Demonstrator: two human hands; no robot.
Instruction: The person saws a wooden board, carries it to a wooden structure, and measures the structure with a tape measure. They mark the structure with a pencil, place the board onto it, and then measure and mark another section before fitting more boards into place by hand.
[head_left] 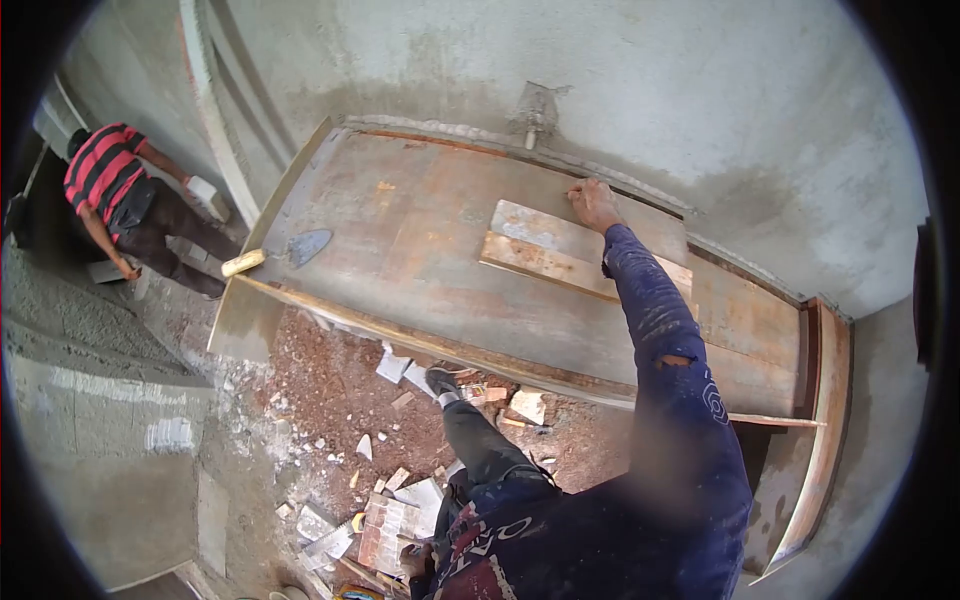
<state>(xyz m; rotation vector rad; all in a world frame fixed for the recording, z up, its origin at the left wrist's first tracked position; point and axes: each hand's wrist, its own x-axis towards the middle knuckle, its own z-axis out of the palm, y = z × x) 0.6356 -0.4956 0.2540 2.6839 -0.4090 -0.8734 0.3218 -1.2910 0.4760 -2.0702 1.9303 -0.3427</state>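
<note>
My right hand [596, 205] is at the back edge of a wooden panel surface [420, 220], near the wall, its fingers curled together; whether they hold something small cannot be made out. Just left of and below that hand lie wooden boards [545, 262] on the panel. My left hand [414, 560] is low at my side, partly hidden by my clothing, and its fingers are unclear. A trowel [308, 246] rests at the panel's left end, beside its yellow handle [243, 263].
A co-worker in a striped shirt [105, 165] stands at the left, holding a pale block [207, 198]. A pipe fitting [533, 130] juts from the wall. Broken tiles [395, 520] and rubble cover the floor. A raised wooden edge [822, 430] borders the right.
</note>
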